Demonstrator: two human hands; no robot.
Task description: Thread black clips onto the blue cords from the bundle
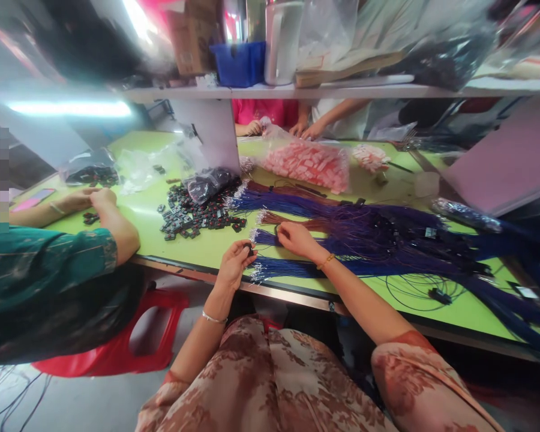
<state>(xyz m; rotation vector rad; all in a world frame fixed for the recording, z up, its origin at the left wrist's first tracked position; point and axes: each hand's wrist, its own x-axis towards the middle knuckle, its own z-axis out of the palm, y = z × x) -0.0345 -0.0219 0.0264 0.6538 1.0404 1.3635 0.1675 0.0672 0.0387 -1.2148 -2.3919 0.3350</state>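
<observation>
My left hand point(234, 264) is closed at the table's front edge, thumb and fingers pinching a small black plastic connector housing point(248, 248). Just right of it, my right hand point(296, 239) is bent into a pinch above the wire bundles; a dark bit shows at its fingertips, too small to name. Under and beside that hand run blue wires point(315, 267) with silvery terminals point(257, 270) at their left ends. Brown wires point(274, 218) lie just behind. Beyond my left hand spreads a loose pile of black connector housings point(193, 213), some with red parts.
A co-worker's hands point(96, 198) are at the table's left, beside a red stool point(162, 336). Behind the wires lies a clear bag of pink pieces point(308, 162). A shelf point(270, 91) crosses above, carrying a blue bin point(238, 63). Other people's hands point(308, 129) work across the table.
</observation>
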